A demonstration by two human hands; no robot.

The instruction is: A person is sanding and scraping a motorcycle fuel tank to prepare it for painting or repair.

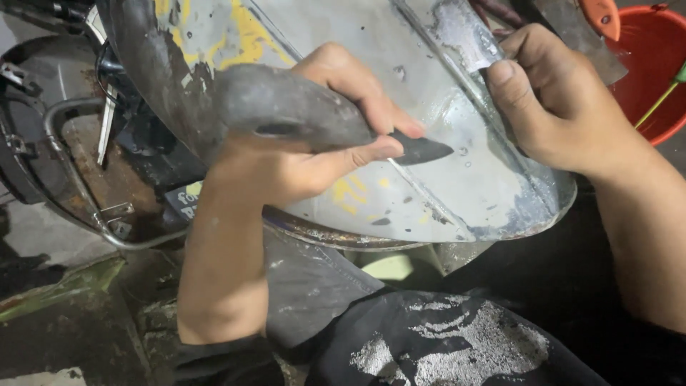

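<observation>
Left hand [300, 154] clamped around grey curved fender panel [429, 171], long axis running upper-left to lower-right; right hand [557, 107] fingers pinched on small pad [464, 36], pressing.

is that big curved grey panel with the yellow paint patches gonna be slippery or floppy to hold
The curved grey panel is probably slippery: its surface looks wet and glossy. It seems fairly stiff, keeping its curve while the left hand grips its edge and the right hand presses on it.
</observation>
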